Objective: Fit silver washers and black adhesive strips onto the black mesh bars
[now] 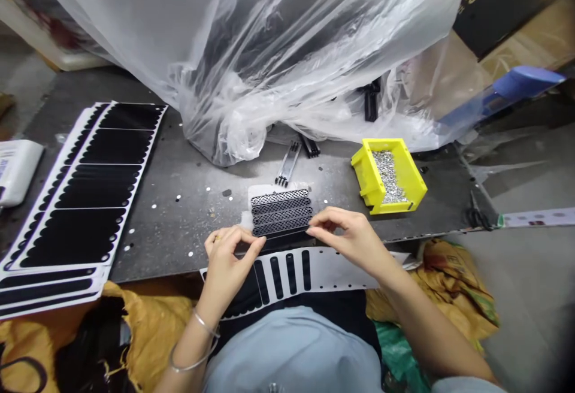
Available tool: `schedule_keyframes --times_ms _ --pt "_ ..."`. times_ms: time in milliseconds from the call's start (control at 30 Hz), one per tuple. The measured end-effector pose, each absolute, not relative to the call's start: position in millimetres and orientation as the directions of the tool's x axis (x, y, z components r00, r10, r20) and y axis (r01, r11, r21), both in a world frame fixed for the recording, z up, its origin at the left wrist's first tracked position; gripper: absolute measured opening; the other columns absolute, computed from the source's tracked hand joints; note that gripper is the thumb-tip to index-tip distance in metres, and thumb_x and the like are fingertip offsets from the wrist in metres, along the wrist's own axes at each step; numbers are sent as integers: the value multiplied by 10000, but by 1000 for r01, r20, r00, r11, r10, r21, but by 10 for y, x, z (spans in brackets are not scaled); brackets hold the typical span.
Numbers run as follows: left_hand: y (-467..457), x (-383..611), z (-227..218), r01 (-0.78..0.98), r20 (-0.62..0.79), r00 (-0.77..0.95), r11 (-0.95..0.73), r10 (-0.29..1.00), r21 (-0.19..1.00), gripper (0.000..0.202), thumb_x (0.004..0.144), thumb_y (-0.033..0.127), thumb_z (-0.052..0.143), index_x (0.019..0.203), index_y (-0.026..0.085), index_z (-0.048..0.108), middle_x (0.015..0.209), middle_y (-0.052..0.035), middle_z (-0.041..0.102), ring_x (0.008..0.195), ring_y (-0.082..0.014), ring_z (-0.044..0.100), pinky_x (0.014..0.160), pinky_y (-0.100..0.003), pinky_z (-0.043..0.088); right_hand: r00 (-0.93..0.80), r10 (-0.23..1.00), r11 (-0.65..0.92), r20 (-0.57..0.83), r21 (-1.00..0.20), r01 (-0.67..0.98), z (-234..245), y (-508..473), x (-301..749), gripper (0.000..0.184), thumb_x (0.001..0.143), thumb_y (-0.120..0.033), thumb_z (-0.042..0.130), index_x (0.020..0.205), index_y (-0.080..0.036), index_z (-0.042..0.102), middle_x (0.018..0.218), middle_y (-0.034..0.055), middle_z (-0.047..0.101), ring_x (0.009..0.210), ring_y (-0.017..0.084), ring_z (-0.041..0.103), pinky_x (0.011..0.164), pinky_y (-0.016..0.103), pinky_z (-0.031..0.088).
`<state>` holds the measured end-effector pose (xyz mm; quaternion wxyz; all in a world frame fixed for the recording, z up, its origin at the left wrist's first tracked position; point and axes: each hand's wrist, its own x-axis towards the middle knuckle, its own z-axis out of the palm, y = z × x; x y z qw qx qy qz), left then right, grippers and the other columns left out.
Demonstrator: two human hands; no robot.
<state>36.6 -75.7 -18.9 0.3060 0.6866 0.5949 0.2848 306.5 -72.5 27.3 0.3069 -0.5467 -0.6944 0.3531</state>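
Black mesh strips (281, 213) between left hand (231, 261), right hand (348, 240); table edge (157, 276) below.

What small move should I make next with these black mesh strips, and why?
Probably lift the lowest mesh strip slightly with your right hand. Its fingertips appear to be at that strip's right end, your left hand is near its left end, and the other strips lie just above it.

Illumination is bright and diffuse, with only soft shadows under the right hand (354, 240). Beyond the hands, plastic sheeting (251, 39) shows white glare along its folds. Wide-angle distortion bends straight lines toward the frame edges, and the corner beyond the right hand darkens and softens.
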Motion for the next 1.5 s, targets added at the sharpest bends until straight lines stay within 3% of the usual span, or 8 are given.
schedule_keyframes --times_ms 633,800,967,1133,1233,1333,1400,1500 --pt "-742 347 -206 661 56 177 -161 983 733 342 972 411 648 699 214 585 817 30 697 877 -194 639 1019 -447 275 -302 929 359 213 -719 596 54 -810 3124 127 1020 -239 602 992 -224 726 917 45 678 811 163 667 753 298 569" --pt "-956 407 -159 697 382 138 -363 914 618 128 934 262 735 850 236 642 897 10 715 892 -200 666 997 -453 344 -207 927 359 314 -578 733 35 -1154 3084 212 1019 -199 567 1179 -234 702 985 82 620 862 203 656 798 342 593" --pt "-1267 668 -442 477 485 419 -640 768 602 170 943 120 675 1075 225 656 996 -45 737 972 -197 690 902 -368 525 -252 920 389 301 -604 696 -361 -1483 2953 287 1017 -195 568 1282 -217 678 1027 118 661 911 244 681 770 361 604" --pt "-1296 826 -777 437 551 495 -740 672 510 274 972 80 592 1205 214 644 1098 -80 754 1070 -224 698 936 -398 582 -191 968 208 165 -950 231 -289 -1459 3173 73 984 -259 661 990 -270 733 978 49 645 919 206 694 813 370 611" --pt "-1292 830 -691 419 549 503 -744 667 520 295 963 63 580 1197 231 645 1094 -65 758 1056 -219 708 934 -381 594 -110 993 32 41 -996 -86 9 -1315 3284 71 1005 -310 629 1069 -304 658 1057 19 599 756 141 690 704 338 629" --pt "-1239 748 -419 430 527 472 -707 706 562 288 930 89 636 1149 275 652 1020 -14 765 974 -200 722 921 -360 578 -120 983 160 140 -971 177 180 -1071 3112 277 975 -255 664 1242 -327 652 1100 32 578 776 130 648 676 290 594" --pt "-1126 633 -237 556 459 332 -564 824 611 220 920 129 664 1074 286 664 965 3 765 948 -205 714 943 -392 529 -235 939 336 253 -824 456 179 -884 2880 380 1006 -207 597 1376 -291 619 1120 70 623 924 173 654 785 314 578" --pt "-882 422 -103 717 262 50 -217 964 662 61 965 285 638 967 265 696 949 -22 765 987 -240 681 996 -455 439 -433 822 570 371 -559 602 93 -651 2566 312 1046 -215 540 1335 -225 656 1128 98 710 963 198 663 824 341 535"
